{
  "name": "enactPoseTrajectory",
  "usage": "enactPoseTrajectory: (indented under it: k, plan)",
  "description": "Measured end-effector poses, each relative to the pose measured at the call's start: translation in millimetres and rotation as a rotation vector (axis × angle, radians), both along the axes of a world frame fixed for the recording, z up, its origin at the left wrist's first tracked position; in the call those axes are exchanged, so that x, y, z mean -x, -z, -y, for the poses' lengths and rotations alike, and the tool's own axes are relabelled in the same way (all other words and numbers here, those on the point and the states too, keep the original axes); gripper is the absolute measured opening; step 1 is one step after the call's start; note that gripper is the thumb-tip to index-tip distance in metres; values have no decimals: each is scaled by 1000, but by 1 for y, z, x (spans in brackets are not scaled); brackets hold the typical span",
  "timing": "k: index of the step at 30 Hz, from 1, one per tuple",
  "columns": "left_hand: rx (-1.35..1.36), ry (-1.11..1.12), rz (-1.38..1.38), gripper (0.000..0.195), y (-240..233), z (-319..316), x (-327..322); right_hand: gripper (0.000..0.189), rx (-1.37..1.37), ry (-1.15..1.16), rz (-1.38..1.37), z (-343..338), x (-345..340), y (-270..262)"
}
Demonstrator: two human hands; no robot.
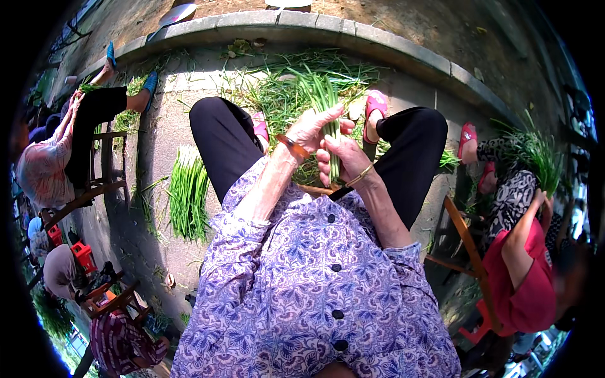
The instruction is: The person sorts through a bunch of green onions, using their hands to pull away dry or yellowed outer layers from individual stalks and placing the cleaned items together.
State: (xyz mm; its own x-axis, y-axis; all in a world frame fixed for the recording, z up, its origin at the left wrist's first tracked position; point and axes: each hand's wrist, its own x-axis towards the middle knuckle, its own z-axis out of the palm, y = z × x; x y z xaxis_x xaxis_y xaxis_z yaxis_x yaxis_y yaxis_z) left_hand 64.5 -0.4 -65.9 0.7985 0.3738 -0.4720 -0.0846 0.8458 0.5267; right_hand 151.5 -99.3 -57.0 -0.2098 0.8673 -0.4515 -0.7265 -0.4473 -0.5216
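Above my lap, both hands hold one small bunch of long green chive-like stalks (334, 127). My left hand (309, 128), with an amber bangle at the wrist, grips the bunch around its middle. Lower down, my right hand (349, 158), with a gold-coloured bracelet, has its fingers curled around the pale stalk ends. The leafy tips point away from me. On the paving beyond my left knee lies a neat pile of the same stalks (189, 196), pale ends facing away. Loose green leaves and trimmings (283, 94) cover the ground between and beyond my feet.
A low concrete kerb (293, 20) curves across the far side, with bare soil behind it. One person (47, 165) sits at the left holding greens. At the right, another in red (522, 279) holds a large bunch (539, 156). Red plastic stools (84, 257) stand lower left.
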Motion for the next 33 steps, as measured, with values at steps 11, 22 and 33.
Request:
enactPoseTrajectory:
  k: [11,22,33]
  plan:
    - [-105,240,-73,35,-1,21,14,22,-47,-33,463,16,4,8]
    - [-212,-51,-58,23,3,24,24,17,-2,137,627,15,-38,2]
    - [-209,-25,-54,20,6,51,27,21,-138,587,642,-7,-33,6]
